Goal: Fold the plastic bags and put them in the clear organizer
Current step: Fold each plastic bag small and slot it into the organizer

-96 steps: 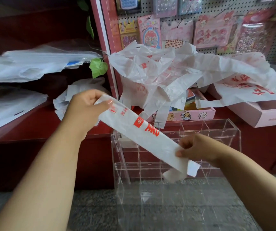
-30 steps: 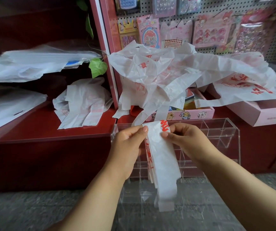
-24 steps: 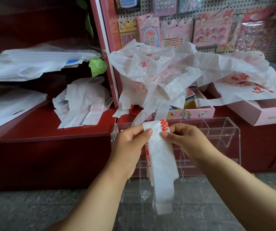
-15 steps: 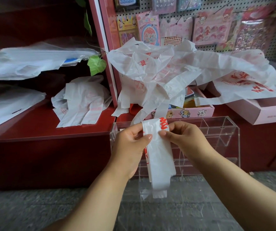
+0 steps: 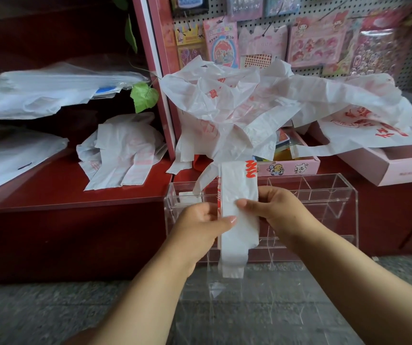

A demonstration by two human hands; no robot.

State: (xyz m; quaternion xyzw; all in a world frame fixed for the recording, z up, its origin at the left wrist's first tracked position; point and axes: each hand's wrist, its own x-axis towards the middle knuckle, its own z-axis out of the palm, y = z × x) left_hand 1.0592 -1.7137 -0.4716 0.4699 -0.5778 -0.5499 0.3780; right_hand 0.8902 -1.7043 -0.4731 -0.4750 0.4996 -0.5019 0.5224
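A white plastic bag with red print, folded into a narrow strip [image 5: 237, 192], stands upright in front of the clear organizer [image 5: 324, 192]. My left hand [image 5: 200, 222] pinches the strip's left edge at mid-height, thumb on its front. My right hand [image 5: 277, 207] pinches the right edge a little higher. The strip's top end sticks up above both hands and its lower end hangs below them. The organizer is a clear acrylic box with several open compartments; a small white folded piece [image 5: 185, 195] lies in its left end.
A heap of unfolded white bags [image 5: 249, 108] lies on the red counter and pink boxes [image 5: 292, 168] behind the organizer. More crumpled bags [image 5: 120, 150] sit on the red shelf at left. A pegboard with sticker packs [image 5: 312, 41] rises behind. Grey stone floor lies below.
The long strip, once stretched slantwise between my hands, has been doubled over and turned upright. In the last second both hands slid down its edges, so its top now stands above them.
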